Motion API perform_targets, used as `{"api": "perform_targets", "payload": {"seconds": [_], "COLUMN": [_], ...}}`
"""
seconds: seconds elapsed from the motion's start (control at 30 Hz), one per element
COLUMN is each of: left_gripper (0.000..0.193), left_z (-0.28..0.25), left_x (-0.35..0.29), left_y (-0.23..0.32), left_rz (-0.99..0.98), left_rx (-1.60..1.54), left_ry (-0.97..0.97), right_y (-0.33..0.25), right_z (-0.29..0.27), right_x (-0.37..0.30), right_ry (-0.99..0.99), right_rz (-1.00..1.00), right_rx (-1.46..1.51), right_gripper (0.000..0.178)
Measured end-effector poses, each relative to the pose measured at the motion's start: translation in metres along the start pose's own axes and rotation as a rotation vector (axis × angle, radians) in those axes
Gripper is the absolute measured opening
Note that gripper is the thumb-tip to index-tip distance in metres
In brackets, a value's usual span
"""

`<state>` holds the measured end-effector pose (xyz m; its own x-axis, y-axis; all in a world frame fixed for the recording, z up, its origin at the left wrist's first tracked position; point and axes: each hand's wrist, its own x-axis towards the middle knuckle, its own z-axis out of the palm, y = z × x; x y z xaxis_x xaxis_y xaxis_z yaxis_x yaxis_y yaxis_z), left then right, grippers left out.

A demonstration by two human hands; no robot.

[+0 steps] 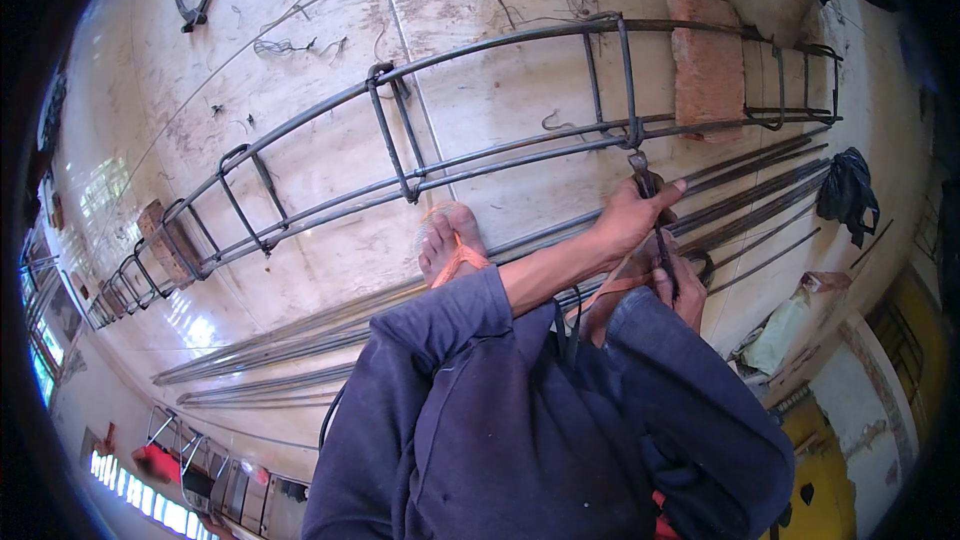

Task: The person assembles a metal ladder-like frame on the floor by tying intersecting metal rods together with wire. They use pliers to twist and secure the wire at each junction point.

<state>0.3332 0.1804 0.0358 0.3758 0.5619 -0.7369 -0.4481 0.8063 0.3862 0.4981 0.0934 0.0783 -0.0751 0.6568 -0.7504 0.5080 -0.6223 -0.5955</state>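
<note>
A pair of pincers (645, 178) has its jaws at a joint of a steel rebar cage (560, 153), where a stirrup (628, 70) meets the lower bar. My left hand (630, 220) is closed around the pincers just below the jaws, thumb pointing right. Lower down, my right hand (682, 285) grips the handles; some of its fingers are hidden behind them. The cage runs across the floor from far left to far right, with stirrups spaced along its long bars.
One brick (708, 70) props the cage at right, another brick (170, 242) at left. Loose rods (770, 185) lie beside my feet (452, 240). A black plastic bag (850, 195) sits at right. Wire scraps (285, 46) and a long-handled tool (195, 15) lie beyond the cage.
</note>
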Motion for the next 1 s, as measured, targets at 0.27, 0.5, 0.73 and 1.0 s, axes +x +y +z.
{"api": "perform_targets", "payload": {"seconds": [0.27, 0.5, 0.73, 1.0], "left_gripper": [0.042, 0.041, 0.048, 0.050], "left_z": [0.000, 0.005, 0.000, -0.004], "left_x": [-0.010, 0.001, 0.006, 0.005], "left_y": [0.005, -0.008, -0.013, -0.011], "left_rz": [0.128, 0.138, 0.201, 0.191], "left_rx": [0.049, 0.184, 0.243, 0.224], "left_ry": [-0.001, 0.106, 0.062, 0.061], "right_y": [-0.014, -0.029, -0.039, -0.051], "right_z": [0.000, -0.001, -0.004, -0.011], "right_x": [-0.001, -0.003, -0.001, 0.001], "right_ry": [-0.110, 0.116, 0.075, -0.001], "right_rz": [0.353, -0.202, 0.001, 0.061], "right_rx": [0.766, -0.269, -0.340, -0.485], "right_gripper": [0.047, 0.046, 0.043, 0.042]}}
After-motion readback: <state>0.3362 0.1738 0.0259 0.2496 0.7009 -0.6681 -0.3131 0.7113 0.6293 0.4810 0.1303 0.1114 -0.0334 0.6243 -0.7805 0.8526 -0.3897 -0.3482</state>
